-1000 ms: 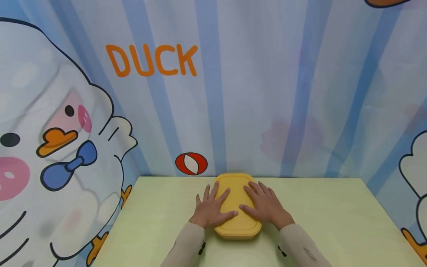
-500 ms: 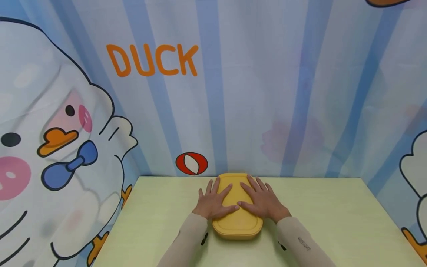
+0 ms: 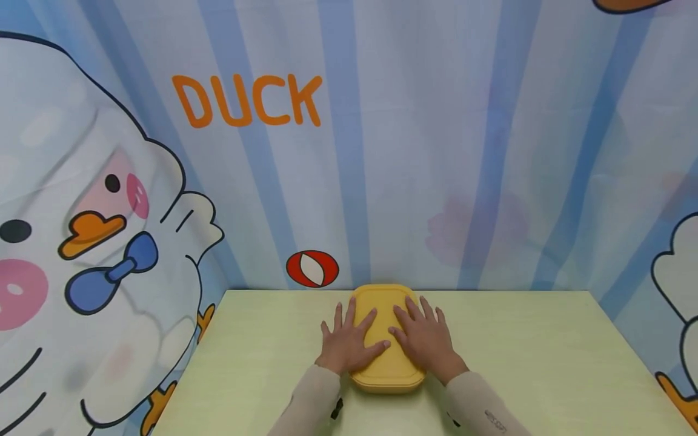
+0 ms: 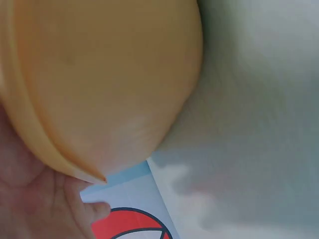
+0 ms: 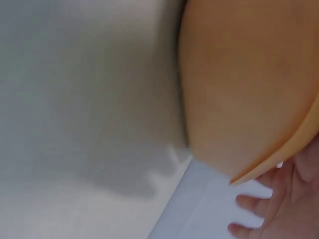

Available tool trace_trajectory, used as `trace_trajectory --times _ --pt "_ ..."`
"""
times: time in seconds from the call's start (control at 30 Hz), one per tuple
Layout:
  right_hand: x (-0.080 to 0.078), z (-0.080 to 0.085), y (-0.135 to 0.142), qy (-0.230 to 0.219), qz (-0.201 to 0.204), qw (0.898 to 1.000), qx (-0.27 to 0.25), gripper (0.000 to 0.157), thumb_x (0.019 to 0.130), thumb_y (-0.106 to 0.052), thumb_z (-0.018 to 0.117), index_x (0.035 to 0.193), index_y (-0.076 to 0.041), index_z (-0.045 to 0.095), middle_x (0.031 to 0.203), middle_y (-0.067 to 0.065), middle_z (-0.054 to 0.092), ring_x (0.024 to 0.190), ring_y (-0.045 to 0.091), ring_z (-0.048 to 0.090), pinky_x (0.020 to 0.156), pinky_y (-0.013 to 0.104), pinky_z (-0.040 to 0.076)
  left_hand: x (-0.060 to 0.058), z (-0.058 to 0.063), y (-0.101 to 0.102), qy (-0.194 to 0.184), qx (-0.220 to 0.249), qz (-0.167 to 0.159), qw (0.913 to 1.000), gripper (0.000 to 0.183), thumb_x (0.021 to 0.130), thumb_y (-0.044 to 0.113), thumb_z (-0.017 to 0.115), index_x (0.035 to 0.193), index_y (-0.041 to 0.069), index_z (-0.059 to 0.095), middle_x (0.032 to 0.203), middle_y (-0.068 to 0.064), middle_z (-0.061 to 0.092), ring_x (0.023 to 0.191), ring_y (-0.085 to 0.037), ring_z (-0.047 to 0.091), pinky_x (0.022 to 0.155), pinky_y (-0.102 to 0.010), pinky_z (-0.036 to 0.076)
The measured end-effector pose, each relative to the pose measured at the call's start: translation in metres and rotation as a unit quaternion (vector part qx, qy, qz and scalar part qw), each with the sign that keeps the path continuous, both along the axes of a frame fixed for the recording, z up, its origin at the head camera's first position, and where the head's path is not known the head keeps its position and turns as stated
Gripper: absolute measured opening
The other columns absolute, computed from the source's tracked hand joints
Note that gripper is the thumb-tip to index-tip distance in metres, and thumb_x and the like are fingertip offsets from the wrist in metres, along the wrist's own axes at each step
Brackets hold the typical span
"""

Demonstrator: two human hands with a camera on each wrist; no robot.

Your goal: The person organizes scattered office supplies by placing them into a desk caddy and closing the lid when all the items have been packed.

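Observation:
A yellow rectangular box with rounded corners and a lid (image 3: 386,372) stands on the table, long side running away from me. My left hand (image 3: 348,346) lies spread over the lid's left side, thumb toward the middle. On the right side rests my right hand (image 3: 428,342), its fingers also spread and fairly straight. From the left wrist, the box's side wall (image 4: 114,74) fills much of the view, with the palm (image 4: 35,204) against the overhanging lid rim. The right wrist view likewise has the wall (image 5: 244,79) above the table and the hand (image 5: 294,209) at the rim. The box's contents are hidden.
The pale yellow-green table (image 3: 523,345) ends at a striped blue curtain (image 3: 414,151) close behind the box. A printed duck (image 3: 109,242) covers the left side, and a red printed ball (image 3: 312,268) sits left of the box's far end.
Both hands stay on the lid. The right hand has turned slightly, its wrist moving left and toward me, and its fingers now point more forward. The box stays nearly in place.

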State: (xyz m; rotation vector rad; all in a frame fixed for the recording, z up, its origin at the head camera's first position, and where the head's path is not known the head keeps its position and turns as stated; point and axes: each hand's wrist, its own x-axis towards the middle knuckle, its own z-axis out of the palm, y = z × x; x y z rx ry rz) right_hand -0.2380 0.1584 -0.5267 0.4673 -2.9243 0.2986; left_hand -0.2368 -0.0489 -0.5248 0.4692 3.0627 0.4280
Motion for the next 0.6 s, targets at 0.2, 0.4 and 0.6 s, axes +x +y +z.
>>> trace_trajectory --times 0.2,0.4,0.6 --pt "0.026 -0.003 -0.007 -0.002 -0.008 0.999 -0.042 0.059 0.105 -0.05 0.046 0.151 -0.013 0.048 0.163 0.016 0.033 0.148 0.049 0.026 0.11 0.075 0.024 0.018 -0.004 -0.003 -0.001 0.008 0.037 0.9993 0.075 0.094 0.072 0.045 0.158 0.032 0.038 0.17 -0.011 0.015 0.153 -0.049 0.011 0.106 -0.083 0.022" --pt "0.035 -0.011 -0.007 0.017 -0.001 0.996 -0.093 0.062 0.104 -0.053 0.046 0.151 -0.013 0.048 0.165 0.017 0.029 0.146 0.052 0.028 0.104 0.079 0.027 0.027 -0.012 -0.004 0.006 0.049 0.051 0.9975 0.077 0.094 0.074 0.042 0.157 0.031 0.039 0.171 -0.007 0.015 0.152 -0.049 0.015 0.103 -0.082 0.027" --pt "0.036 -0.017 -0.004 -0.007 -0.003 0.99 -0.137 0.065 0.103 -0.055 0.048 0.154 -0.015 0.046 0.168 0.016 0.021 0.149 0.05 0.023 0.107 0.079 0.025 0.025 -0.017 -0.005 0.007 0.065 0.049 0.9967 0.08 0.093 0.076 0.042 0.158 0.029 0.039 0.17 -0.007 0.016 0.152 -0.048 0.017 0.103 -0.08 0.029"
